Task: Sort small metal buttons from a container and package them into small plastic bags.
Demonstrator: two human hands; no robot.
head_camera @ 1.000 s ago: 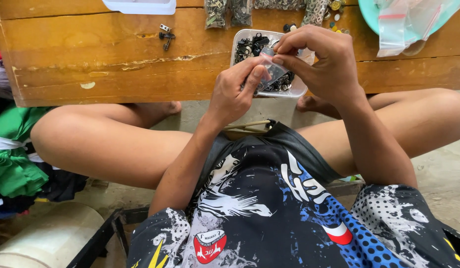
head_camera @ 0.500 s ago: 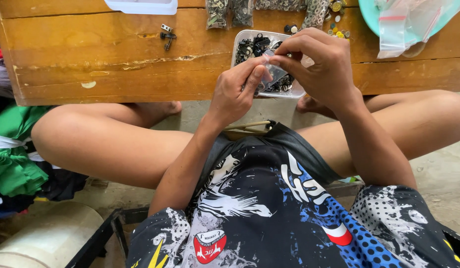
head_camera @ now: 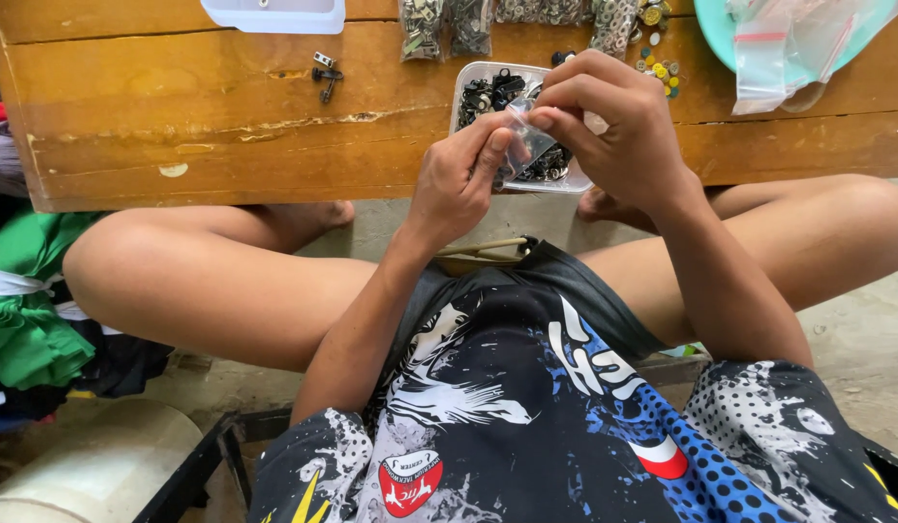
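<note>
Fingers of both the left hand (head_camera: pixel 458 179) and right hand (head_camera: pixel 618 131) pinch one small clear bag (head_camera: pixel 524 145), just above one tray (head_camera: pixel 468 76) on the bench (head_camera: pixel 178 116).

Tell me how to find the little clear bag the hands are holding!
Look at the wooden table at the top, then its front edge, where a clear tray of dark metal bits sits. Just above that tray, the left hand and right hand pinch the small bag between their fingertips. Unlike the big bag at the far right, it is tiny and off the table.
</note>
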